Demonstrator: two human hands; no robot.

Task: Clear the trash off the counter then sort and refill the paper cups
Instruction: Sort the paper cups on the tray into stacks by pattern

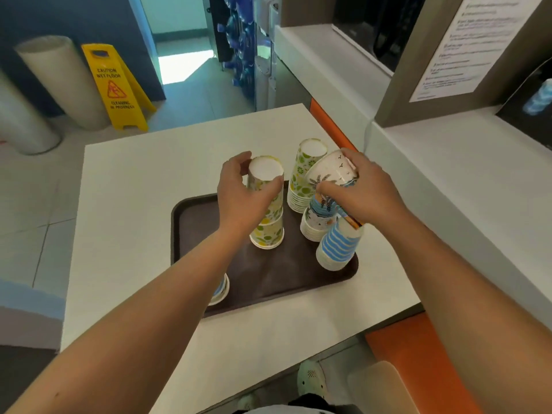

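**Both hands on upturned cup stacks over tray**

Brown tray (209,210) sat mid white counter (134,180). Left hand (242,198) wrapped the top of the lemon-print stack (268,231), fingers curled round it. At 1 o'clock from it stood the lime-print stack (307,174). Right hand (367,189) gripped a tilted bird-print cup (331,168) atop the palm-print stack (316,222). Blue-striped stack (337,246) stood at the tray's 4 o'clock.

On the brown tray (263,279) stood 5 cup stacks: 2 w/ lemons, 2 w/ blue stripes, 1 w/ palm trees. 2 hands were over it.
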